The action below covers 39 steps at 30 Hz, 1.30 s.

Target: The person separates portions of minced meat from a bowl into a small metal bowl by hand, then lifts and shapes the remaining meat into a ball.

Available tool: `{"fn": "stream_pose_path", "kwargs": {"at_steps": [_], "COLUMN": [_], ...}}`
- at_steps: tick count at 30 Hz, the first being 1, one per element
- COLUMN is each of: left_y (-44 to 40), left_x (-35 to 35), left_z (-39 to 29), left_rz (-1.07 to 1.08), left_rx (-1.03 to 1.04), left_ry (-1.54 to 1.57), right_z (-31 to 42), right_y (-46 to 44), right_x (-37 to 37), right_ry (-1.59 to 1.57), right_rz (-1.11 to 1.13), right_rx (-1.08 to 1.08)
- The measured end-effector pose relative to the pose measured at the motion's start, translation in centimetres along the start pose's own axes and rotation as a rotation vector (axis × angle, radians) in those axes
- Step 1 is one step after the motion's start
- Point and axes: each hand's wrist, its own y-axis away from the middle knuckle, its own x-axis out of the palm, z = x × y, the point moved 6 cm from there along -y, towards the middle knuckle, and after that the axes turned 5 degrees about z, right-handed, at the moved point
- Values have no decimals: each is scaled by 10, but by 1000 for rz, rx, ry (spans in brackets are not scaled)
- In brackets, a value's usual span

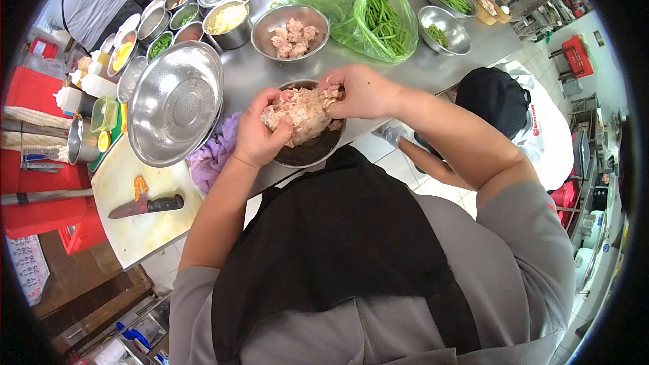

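Observation:
My left hand [258, 132] is closed around a large pale-pink lump of raw meat [303, 118], thumb across its front. From the other side, my right hand [358, 93] pinches the upper right edge of the same lump. Beneath both hands sits a metal bowl [324, 152] with a dark inside, at the counter's front edge; the meat hides much of it. Just behind stands a steel bowl [262, 32] holding several pink meat pieces [293, 38].
Left are a large perforated colander [169, 111], a purple cloth [215, 152] and a cutting board [122, 172] with a knife [145, 207]. Behind are a green bag of beans [384, 27], a small bowl [461, 39] and a pot [230, 37]. A co-worker [547, 122] bends down at right.

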Motion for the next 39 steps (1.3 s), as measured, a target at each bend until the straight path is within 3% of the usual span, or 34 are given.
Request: {"fn": "stream_pose_path", "kwargs": {"at_steps": [5,11,14,20,35,39], "left_y": [-3,-3,3,3,4,4], "left_x": [3,6,2,4,5,4], "left_z": [-15,-5,-5,-5,0,-3], "left_rz": [44,21,-23,-40,-6,-27], "left_rx": [3,-49,83,25,-18,-1], "left_ry": [-80,-68,-148,-84,-113,-147], "right_z": [-2,-26,-53,-44,-42,-48], "right_y": [1,-10,-6,9,-5,-13], "right_x": [-2,-9,-18,-27,-11,-15], "right_ry": [68,211,-39,-907,-1202,-1225], "right_rz": [23,-155,-103,-29,82,-33], "right_rx": [48,-18,277,173,114,119]}}
